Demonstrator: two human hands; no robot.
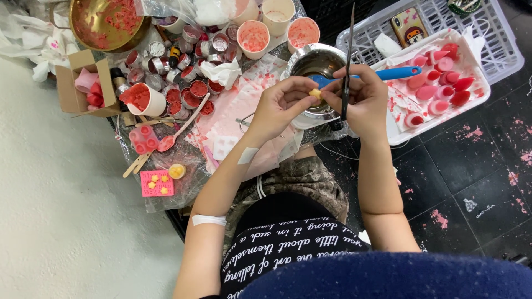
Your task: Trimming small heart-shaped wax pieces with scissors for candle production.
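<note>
— What do the hands hold?
— Both left hand (280, 102) and right hand (360, 99) pinch one small yellow wax piece (315, 93) above the round steel bowl (316, 63).
— Near the bowl?
— One blue-handled spatula (388, 73) in it; three stained paper cups (253, 39) behind it; black tiled floor (471, 177) beside.

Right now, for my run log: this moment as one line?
left hand: pinching yellow piece | right hand: same piece | under: steel pot

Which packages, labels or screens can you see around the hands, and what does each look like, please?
Cardboard box: far left of the table, open, brown, with pink pieces inside.
Phone: in the white basket at top right, patterned case facing up, screen hidden.
Lettered black shirt: on the person, white script.
</note>
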